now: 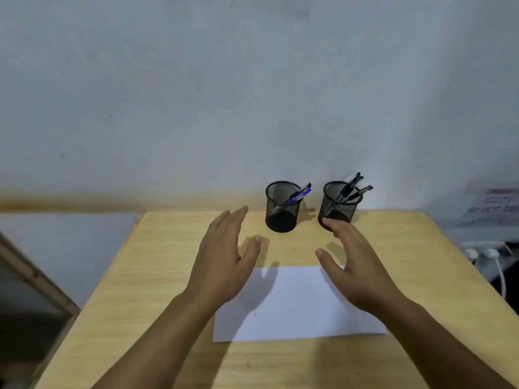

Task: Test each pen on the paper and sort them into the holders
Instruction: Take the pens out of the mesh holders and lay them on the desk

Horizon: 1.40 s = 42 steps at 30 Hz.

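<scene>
- Nearest the camera: two bare forearms reaching forward over a light wooden table (157, 276), one from each lower corner.
- Just beyond: white sheet of paper (295, 307) flat on the table, centred between the forearms, near edge well short of the table's front. One tiny dark speck on its left part; otherwise unmarked as far as can be told.
- Over the paper's far-left corner: left hand (224, 265), back up, fingers straight and together, thumb spread toward the middle. Wide, holding nothing. Shadow cast on paper and table.
- Over the paper's far-right corner: right hand (354, 265), back up, fingers straight, thumb spread inward. Wide, holding nothing. Fingertips overlapping the base of the right holder in view; contact cannot be told.
- Farther back, near the table's far edge: left mesh holder (282, 211), black, upright, with blue pens (299, 195) leaning right out of its rim.
- Just beside it, apart: right mesh holder (338, 209), black, upright, with black pens (352, 189) leaning right, fanned above the rim.
- Behind the table: pale grey wall (196, 94).
- Far right, off the table: white cables (497, 265) and a blurred printed sheet (494, 209), text unreadable.
- Far left, low: slanted wooden frame edge (33, 279).
</scene>
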Motion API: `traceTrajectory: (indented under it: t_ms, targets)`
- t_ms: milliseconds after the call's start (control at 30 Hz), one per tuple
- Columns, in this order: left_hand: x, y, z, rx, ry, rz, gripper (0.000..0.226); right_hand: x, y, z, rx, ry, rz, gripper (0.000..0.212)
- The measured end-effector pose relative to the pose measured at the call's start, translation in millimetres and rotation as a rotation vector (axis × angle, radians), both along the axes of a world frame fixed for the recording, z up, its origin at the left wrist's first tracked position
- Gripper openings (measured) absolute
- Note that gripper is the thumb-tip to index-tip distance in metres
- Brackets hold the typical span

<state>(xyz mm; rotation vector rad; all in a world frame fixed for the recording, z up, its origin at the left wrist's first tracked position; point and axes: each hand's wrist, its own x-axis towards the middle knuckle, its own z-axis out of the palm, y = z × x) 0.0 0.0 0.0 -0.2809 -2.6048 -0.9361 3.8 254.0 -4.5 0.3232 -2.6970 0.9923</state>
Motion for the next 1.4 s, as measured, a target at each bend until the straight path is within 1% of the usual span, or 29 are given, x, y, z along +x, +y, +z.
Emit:
traceTrajectory:
  t_ms: [133,333,500,667,800,900,967,1000,1100,1233,1267,1333,1400]
  targets:
    - [11.8,10.3,-2.6,-0.005,-0.055,-0.003,0.061,19.0,15.3,-2.7,-0.093,-0.066,-0.076,0.057]
    - [-3.4,35.1,-6.4,-0.065,-0.092,-0.064,0.060,14.0,49.1,-10.0,-0.206,-0.099,-0.181,0.055]
    - [-38.9,55.0,-4.6,-0.139,-0.040,-0.073,0.066,-14.5,68.2,-10.7,-0.259,-0.113,-0.249,0.052]
    - [-75.6,80.4,4.0,-0.174,0.013,-0.055,0.054,-61.7,79.7,-4.5,-0.326,-0.133,-0.299,0.052]
    - [-101.5,96.8,8.8,-0.231,0.043,-0.030,0.052,-98.1,85.0,-3.8,-0.299,-0.130,-0.343,0.055]
    - [-115.3,108.0,9.8,-0.261,0.086,-0.014,0.062,-119.7,86.4,-4.1,-0.242,-0.134,-0.358,0.055]
    - [-124.0,112.8,8.5,-0.292,0.091,-0.012,0.065,-129.9,85.0,-2.3,-0.219,-0.135,-0.351,0.053]
    - [-128.4,114.3,8.2,-0.301,0.075,-0.007,0.063,-134.3,84.3,-2.0,-0.221,-0.137,-0.349,0.052]
    - [-140.8,115.6,4.7,-0.285,0.023,0.012,0.049,-144.9,83.3,-2.6,-0.228,-0.137,-0.341,0.050]
    - [-148.9,115.6,-1.3,-0.252,-0.003,0.036,0.047,-156.0,82.3,-3.9,-0.253,-0.127,-0.349,0.044]
    - [-150.4,115.6,-2.8,-0.248,-0.005,0.044,0.047,-158.6,82.1,-4.7,-0.240,-0.114,-0.361,0.044]
    - [-153.1,116.5,-5.1,-0.227,-0.005,0.065,0.043,-164.5,81.1,-6.3,-0.218,-0.090,-0.396,0.052]
    - [-154.2,117.8,-6.3,-0.191,-0.003,0.090,0.039,-168.7,78.4,-3.6,-0.217,-0.100,-0.449,0.051]
